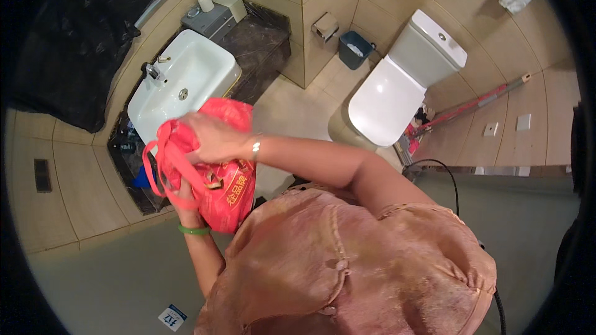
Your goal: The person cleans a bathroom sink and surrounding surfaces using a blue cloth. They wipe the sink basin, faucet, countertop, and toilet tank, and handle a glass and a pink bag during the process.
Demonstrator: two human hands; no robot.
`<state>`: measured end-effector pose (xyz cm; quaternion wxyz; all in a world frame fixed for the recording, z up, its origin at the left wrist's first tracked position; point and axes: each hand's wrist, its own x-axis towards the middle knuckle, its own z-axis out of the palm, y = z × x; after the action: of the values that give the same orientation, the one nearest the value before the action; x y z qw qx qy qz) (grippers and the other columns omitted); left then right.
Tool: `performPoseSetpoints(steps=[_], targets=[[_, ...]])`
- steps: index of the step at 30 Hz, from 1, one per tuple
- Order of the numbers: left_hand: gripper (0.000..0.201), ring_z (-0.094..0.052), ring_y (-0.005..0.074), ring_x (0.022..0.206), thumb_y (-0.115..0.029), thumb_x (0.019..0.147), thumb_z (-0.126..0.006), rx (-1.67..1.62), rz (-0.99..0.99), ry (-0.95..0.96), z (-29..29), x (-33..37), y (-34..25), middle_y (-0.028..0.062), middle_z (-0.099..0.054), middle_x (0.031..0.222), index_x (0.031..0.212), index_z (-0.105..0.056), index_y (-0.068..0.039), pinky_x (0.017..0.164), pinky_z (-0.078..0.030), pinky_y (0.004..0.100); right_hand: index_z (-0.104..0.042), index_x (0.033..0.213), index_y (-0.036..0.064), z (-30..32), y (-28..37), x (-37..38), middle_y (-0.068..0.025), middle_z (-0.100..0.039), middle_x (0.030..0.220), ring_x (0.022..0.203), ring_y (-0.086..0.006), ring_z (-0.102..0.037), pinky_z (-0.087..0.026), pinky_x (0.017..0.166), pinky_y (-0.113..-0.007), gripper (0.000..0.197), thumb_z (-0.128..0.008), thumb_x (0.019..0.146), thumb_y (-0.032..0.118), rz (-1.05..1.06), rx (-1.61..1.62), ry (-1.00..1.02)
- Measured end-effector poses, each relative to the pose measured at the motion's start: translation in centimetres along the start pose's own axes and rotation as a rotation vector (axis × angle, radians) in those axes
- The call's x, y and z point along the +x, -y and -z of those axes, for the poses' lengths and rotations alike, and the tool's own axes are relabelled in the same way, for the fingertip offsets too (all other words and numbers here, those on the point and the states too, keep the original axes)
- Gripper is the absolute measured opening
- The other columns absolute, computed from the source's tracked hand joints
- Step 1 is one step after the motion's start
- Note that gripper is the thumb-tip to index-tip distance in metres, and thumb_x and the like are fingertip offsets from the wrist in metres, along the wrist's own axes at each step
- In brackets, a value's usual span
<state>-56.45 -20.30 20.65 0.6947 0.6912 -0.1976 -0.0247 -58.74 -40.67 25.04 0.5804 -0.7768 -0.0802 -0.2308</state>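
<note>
A red shopping bag (pixel 239 177) with long loop handles and yellow printing bulges between my two hands, in front of the sink. My right hand (pixel 214 138), with a bracelet at the wrist, reaches across and is closed on the upper part of the bag. Its fingertips are tucked into the red folds. On the near left side, my left hand (pixel 185 197) grips the bag by its handle side, below a green bangle-free stretch of wrist; its fingers are partly covered by the straps. What the bag contains is mostly hidden.
A white sink (pixel 208 65) with a dark tap lies just beyond the bag. Grey drawers (pixel 211 22) stand on the dark counter (pixel 254 46). To the right are a toilet (pixel 388 102), a dark bin (pixel 355 49) and a leaning red-handled mop (pixel 475 102). Black plastic sheeting (pixel 68 37) hangs left.
</note>
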Motion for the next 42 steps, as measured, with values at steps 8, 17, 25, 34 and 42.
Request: performPoseSetpoints(steps=[8,17,25,34,42], targets=[[0.047,-0.055,0.022,0.118,-0.018,0.093,-0.062,-0.378,0.319,0.391,-2.6,2.4,-0.1,0.0103,-0.056,0.131,0.134,-0.051,0.002,0.101,-0.044,0.0367,-0.061,0.122,0.0119,2.9,-0.2,-6.2,-0.011,-0.062,0.121,0.119,-0.0329,-0.053,-0.038,0.106,-0.046,0.069,-0.081,0.068,0.05,0.183,-0.248,0.006],[0.043,-0.06,0.0193,0.11,-0.009,0.084,-0.069,0.111,-0.137,0.514,-4.7,1.1,0.1,0.0113,-0.064,0.118,0.124,-0.056,0.002,0.098,-0.046,0.0336,-0.058,0.126,0.0069,0.0,-0.7,-13.9,-0.0166,-0.062,0.121,0.114,-0.0331,-0.057,-0.044,0.1,-0.041,0.061,-0.075,0.081,0.043,-0.206,-0.342,-0.131],[0.041,-0.061,0.0172,0.102,-0.022,0.088,-0.072,0.039,-0.07,0.742,-7.1,-2.1,-0.9,0.0094,-0.066,0.11,0.119,-0.06,0.001,0.091,-0.048,0.032,-0.062,0.123,0.0102,2.8,2.1,-19.6,-0.0153,-0.064,0.121,0.111,-0.0334,-0.06,-0.047,0.096,-0.042,0.061,-0.075,0.077,0.049,-0.255,-0.508,-0.249],[0.026,-0.062,0.0117,0.091,-0.014,0.091,-0.069,0.082,-0.062,0.663,-9.9,-2.6,-0.6,0.006,-0.069,0.098,0.112,-0.066,0.001,0.082,-0.05,0.0286,-0.066,0.096,0.0061,4.1,2.1,-22.3,-0.0203,-0.067,0.086,0.083,-0.0405,-0.064,-0.051,0.074,-0.048,0.048,-0.075,0.076,0.049,-0.304,-0.658,-0.375],[0.025,-0.061,0.0125,0.094,-0.017,0.096,-0.062,0.052,0.037,0.765,-12.5,-1.5,3.1,0.0061,-0.068,0.107,0.113,-0.066,0.002,0.084,-0.049,0.0296,-0.069,0.098,0.01,4.6,-1.3,-24.2,-0.0214,-0.067,0.087,0.077,-0.0413,-0.064,-0.052,0.069,-0.048,0.048,-0.066,0.082,0.055,-0.352,-0.625,-0.414]])
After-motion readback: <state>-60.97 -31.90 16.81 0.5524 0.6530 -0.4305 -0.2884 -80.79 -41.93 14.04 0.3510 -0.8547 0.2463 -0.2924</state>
